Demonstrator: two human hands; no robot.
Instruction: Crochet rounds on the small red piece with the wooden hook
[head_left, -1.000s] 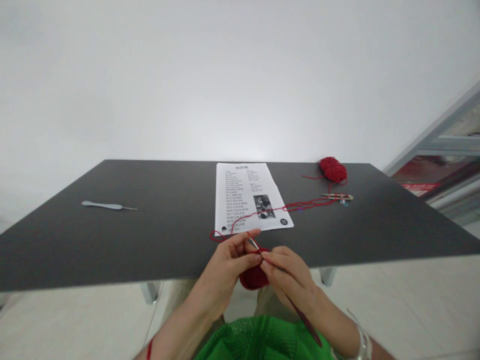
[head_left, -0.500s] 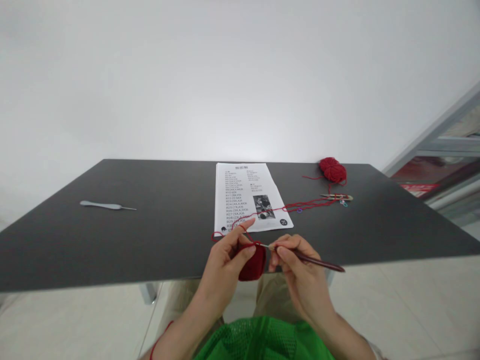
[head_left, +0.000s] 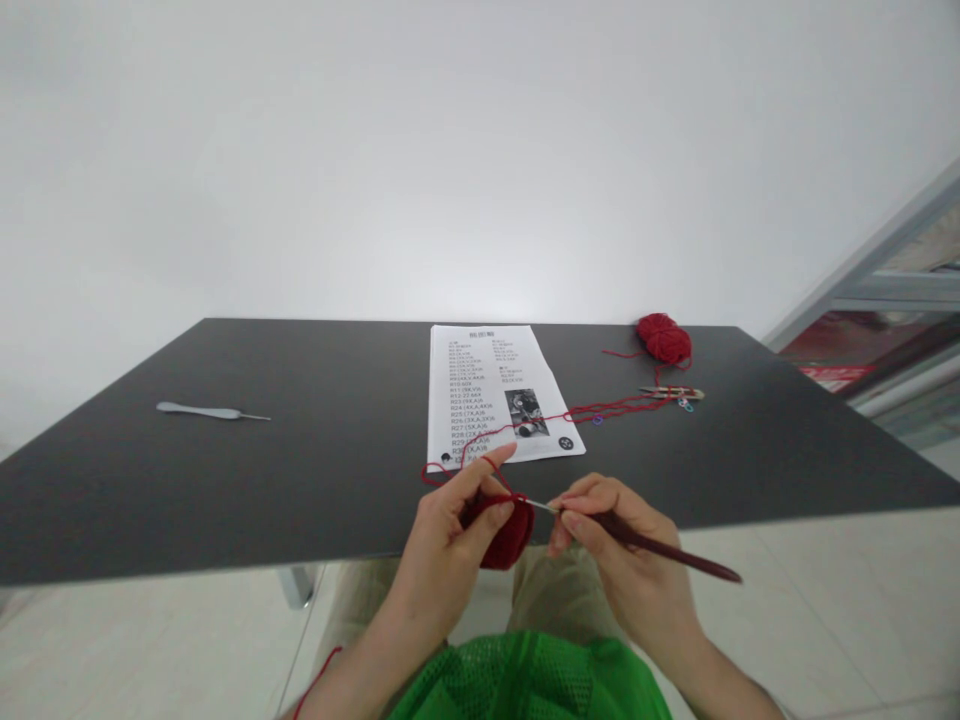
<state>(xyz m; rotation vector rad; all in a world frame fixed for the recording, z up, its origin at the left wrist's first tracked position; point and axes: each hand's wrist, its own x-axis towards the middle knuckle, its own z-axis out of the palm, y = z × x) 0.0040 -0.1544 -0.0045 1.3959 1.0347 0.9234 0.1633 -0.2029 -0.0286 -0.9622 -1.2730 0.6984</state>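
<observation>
My left hand (head_left: pixel 457 530) pinches a small red crocheted piece (head_left: pixel 508 542) at the table's front edge, thumb on its near side. Red yarn (head_left: pixel 491 463) runs over my raised left index finger and down to the top of the piece. Between thumb and fingers, my right hand (head_left: pixel 611 530) grips a crochet hook (head_left: pixel 660 547) with a dark reddish-brown handle. Its thin metal shaft points left, and the tip meets the upper edge of the red piece. Part of the piece is hidden behind my left fingers.
Printed pattern sheets (head_left: pixel 491 390) lie mid-table, crossed by yarn strands. At the back right sits a red yarn ball (head_left: pixel 663 338); nearer are a pair of small scissors (head_left: pixel 671 393) and small ring markers (head_left: pixel 685 404). A grey-handled hook (head_left: pixel 202 410) rests on the dark table (head_left: pixel 337 440) at left.
My right hand has moved slightly right and down with the crochet hook, so more of its metal shaft shows. The red piece has tilted a little in my left hand.
</observation>
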